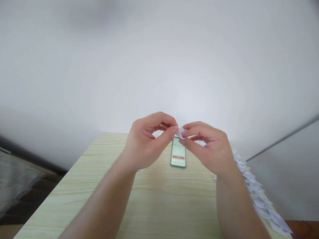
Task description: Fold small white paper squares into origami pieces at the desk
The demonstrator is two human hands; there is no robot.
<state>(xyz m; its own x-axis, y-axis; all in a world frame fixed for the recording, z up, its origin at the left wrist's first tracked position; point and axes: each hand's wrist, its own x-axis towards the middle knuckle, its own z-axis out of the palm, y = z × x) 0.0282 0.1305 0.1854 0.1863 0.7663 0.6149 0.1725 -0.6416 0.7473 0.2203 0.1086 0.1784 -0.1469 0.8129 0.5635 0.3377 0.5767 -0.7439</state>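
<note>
A small piece of folded white paper (pixel 181 132) is held up between my two hands, above the far part of the table. My left hand (pixel 152 137) pinches its left side between thumb and fingertips. On its other side, my right hand (pixel 208 141) grips the paper with thumb below and fingers above. Its exact folded shape is too small to make out. Just beneath the paper, a phone (pixel 178 154) lies face up with a lit screen and a red button; its upper end is partly covered by the paper and fingers.
The pale wood-grain table (pixel 159 199) meets a white wall (pixel 159 66) at the back. Along its right edge runs a row of several folded white papers (pixel 259 192), partly behind my right forearm. A bit of white shows beside my left wrist. A dark gap borders the left side.
</note>
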